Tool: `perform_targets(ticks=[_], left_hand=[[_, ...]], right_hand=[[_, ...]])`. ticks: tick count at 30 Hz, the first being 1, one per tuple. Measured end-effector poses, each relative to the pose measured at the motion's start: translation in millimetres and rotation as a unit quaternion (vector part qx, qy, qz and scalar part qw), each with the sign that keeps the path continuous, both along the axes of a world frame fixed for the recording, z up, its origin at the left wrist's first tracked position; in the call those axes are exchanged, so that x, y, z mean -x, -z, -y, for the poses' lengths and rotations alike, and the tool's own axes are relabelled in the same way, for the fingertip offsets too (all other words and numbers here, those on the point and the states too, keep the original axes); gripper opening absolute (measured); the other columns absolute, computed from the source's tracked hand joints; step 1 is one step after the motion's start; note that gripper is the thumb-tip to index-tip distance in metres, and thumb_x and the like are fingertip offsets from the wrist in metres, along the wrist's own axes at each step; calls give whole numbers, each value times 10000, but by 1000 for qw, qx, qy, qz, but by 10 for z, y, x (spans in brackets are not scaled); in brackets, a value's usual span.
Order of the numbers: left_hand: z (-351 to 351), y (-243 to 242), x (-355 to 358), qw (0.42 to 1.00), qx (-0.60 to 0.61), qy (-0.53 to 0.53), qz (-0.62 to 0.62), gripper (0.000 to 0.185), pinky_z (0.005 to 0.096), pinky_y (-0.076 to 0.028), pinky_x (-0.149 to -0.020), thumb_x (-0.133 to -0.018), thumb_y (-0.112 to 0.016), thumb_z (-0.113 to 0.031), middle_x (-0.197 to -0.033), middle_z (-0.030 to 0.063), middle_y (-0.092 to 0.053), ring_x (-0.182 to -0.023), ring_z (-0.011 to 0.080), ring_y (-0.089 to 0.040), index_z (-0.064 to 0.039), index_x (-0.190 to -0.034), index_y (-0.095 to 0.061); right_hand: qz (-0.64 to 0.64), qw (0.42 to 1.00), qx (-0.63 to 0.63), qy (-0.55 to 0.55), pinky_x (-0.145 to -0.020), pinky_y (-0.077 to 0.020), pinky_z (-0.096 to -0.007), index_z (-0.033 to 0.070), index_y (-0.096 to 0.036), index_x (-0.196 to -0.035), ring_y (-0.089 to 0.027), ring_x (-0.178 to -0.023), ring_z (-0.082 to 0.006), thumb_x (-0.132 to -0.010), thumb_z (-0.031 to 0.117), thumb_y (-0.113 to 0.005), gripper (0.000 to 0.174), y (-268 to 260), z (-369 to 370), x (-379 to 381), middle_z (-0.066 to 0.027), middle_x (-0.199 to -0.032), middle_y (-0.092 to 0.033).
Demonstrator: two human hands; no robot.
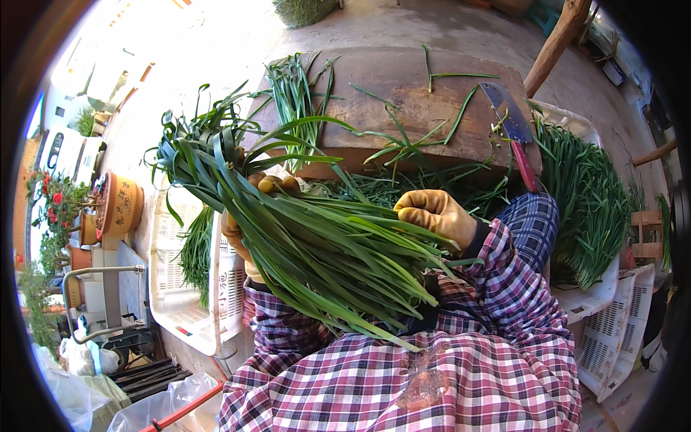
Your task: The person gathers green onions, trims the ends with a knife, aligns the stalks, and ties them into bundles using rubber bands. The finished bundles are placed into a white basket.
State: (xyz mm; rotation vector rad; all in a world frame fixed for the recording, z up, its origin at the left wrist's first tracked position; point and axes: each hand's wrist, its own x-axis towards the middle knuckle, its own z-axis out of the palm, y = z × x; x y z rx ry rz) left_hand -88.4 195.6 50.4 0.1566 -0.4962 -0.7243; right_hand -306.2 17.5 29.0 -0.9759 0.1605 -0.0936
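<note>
A large bundle of long green leaves, apparently Chinese chives (318,237), lies slantwise across my lap. My gloved left hand (270,183) grips it near its left end, fingers wrapped over the leaves and part of the palm hidden beneath. My right hand (434,213), in a stained yellow glove, is curled at the bundle's right end, its fingertips closed on a leaf. Beyond them stands a wooden block (388,102) with a smaller bunch of chives (294,102) at its left and loose leaves scattered on top. A cleaver (507,113) with a red handle rests at the block's right edge.
Cut leaves (378,189) lie below the block's near side. On the right, a white plastic crate (588,299) holds a heap of chives (583,200); another white crate (183,324) with chives stands left. A wooden post (556,46) rises behind the block. Potted plants and a metal-handled cart are farther left.
</note>
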Motion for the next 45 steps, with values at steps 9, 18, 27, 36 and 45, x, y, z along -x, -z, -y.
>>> perform_targets(ticks=[9, 18, 27, 36, 45], left_hand=[[-230, 86, -329, 990, -64, -111, 61, 326, 416, -457, -1000, -990, -505, -245, -1072, 115, -642, -1021, 231, -602, 46, -1080, -622], [-871, 288, -850, 942, -123, -293, 108, 373, 361, -454, -1012, -953, -552, -253, -1089, 117, -607, -1055, 180, -590, 13, -1214, -541], [-666, 226, -749, 978, -52, -192, 59, 388, 371, -451, -1027, -961, -534, -264, -1079, 117, -611, -1068, 187, -592, 25, -1220, -530], [-490, 45, -572, 993, -39, -102, 52, 400, 390, -403, -1072, -864, -676, -276, -1095, 68, -595, -1118, 211, -535, -46, -1159, -536], [-357, 49, -579, 985, 6, -108, 132, 290, 425, -534, -928, -979, -513, -193, -1051, 163, -619, -979, 246, -622, 59, -1104, -583]], right_hand=[[-85, 979, 180, 55, -583, -449, -210, -5, -658, -1042, -521, -610, -71, -1004, 181, -588, 202, 278, 278, 320, -15, -822, -678], [-241, 854, 458, 49, -962, -492, -339, 0, -589, -1276, -636, -1082, -224, -928, 253, -688, 442, 467, 525, 531, -147, -1187, -668], [-29, 988, 143, 58, -537, -449, -185, 5, -527, -1349, -626, -720, -67, -911, 314, -727, 572, -249, 76, -112, -60, -849, -696], [-116, 964, 214, 108, -512, -417, -216, 7, -665, -1067, -531, -556, -56, -984, 221, -624, 234, -307, -10, -259, -33, -716, -673], [-85, 894, 30, 439, -421, -397, -219, 45, -666, -954, -507, -513, -65, -964, 237, -605, 202, -92, 185, -231, -34, -746, -664]])
